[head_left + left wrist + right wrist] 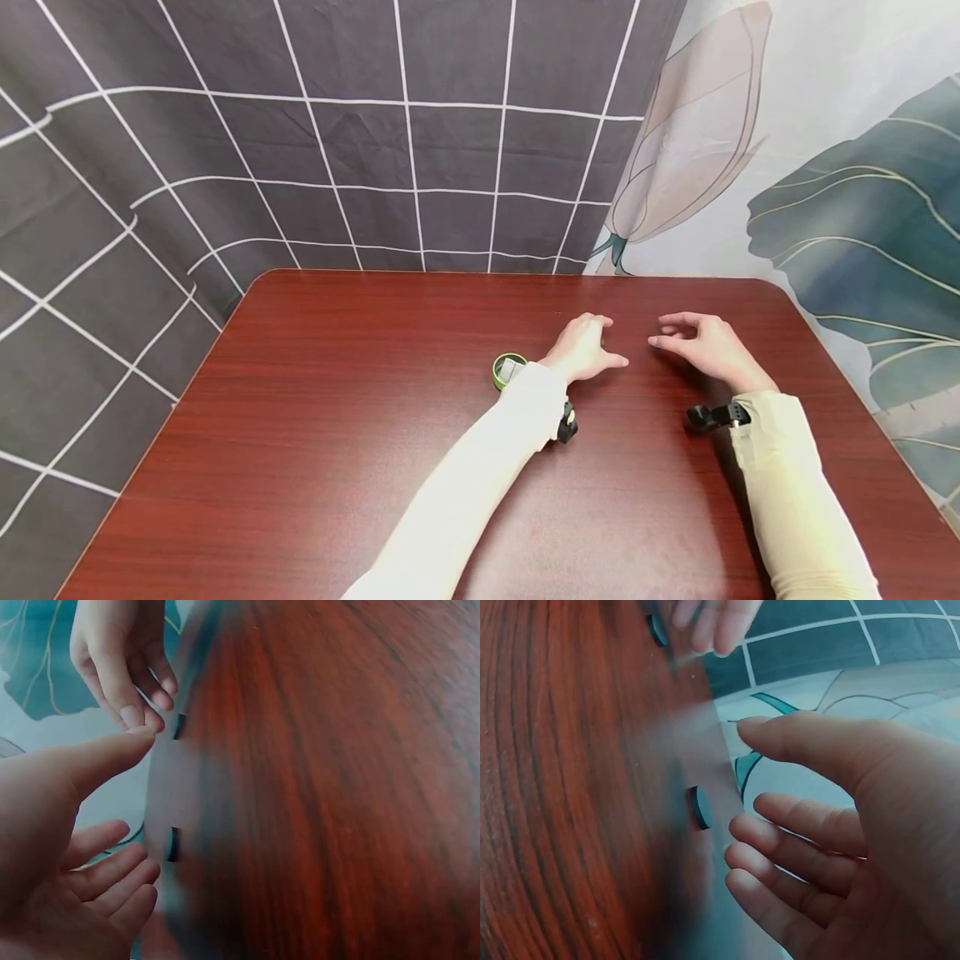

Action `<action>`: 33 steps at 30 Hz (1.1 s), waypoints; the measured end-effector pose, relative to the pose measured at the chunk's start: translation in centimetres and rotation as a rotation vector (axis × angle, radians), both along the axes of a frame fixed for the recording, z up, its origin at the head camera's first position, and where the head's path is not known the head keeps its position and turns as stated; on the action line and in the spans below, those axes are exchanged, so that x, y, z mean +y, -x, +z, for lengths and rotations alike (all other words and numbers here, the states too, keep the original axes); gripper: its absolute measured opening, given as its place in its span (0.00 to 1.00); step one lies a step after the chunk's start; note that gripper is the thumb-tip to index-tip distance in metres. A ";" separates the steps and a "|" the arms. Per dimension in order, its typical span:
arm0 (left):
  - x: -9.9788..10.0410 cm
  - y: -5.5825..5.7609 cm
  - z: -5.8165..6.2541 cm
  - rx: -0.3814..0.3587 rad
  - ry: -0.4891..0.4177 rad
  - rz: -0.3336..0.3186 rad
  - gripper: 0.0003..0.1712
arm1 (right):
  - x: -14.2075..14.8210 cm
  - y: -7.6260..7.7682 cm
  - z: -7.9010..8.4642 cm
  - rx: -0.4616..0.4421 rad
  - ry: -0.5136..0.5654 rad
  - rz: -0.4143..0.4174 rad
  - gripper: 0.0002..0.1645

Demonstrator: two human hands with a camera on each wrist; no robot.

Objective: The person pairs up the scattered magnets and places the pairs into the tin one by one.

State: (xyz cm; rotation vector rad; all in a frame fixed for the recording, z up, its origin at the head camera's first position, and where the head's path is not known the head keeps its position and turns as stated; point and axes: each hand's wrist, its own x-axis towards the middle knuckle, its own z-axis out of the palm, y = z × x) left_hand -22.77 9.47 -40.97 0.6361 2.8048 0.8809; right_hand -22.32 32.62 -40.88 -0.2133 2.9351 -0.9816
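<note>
Reddish-brown wood grain runs over the one desk [322, 433], where one green ring [495, 372] lies left of the left hand [581, 350], beside its sleeve [480, 467]. One pale block [510, 368] appears to sit inside the ring, whose wall probably keeps it from sliding; the sleeve hides part of the ring. Two hands face each other toward the desk's far right, apart. The left one's fingers are spread with the thumb out; those of the right hand [705, 343] bend softly. Neither grips anything visible, the inward turn seemingly leaving both thumbs free. Two black wrist devices [567, 422] [718, 416], one per arm, are probably strapped there to watch the fingers.
</note>
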 end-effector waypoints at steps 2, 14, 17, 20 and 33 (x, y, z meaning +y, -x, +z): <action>0.0 -0.1 -0.2 -0.004 0.020 0.009 0.38 | 0.0 0.0 -0.1 -0.006 -0.015 0.010 0.35; -0.2 -0.1 -0.6 0.074 0.109 -0.045 0.21 | 0.2 0.0 -0.5 -0.024 -0.049 0.036 0.20; -0.2 -0.3 -0.5 0.066 0.106 -0.041 0.17 | 0.2 -0.1 -0.5 -0.017 -0.042 0.047 0.15; -0.2 -0.3 -0.5 0.067 0.117 -0.042 0.14 | 0.0 -0.1 -0.5 -0.018 -0.034 0.053 0.12; -0.1 -1.0 -0.2 0.070 0.159 -0.045 0.07 | -1.1 -0.5 -0.2 -0.060 -0.046 0.120 0.07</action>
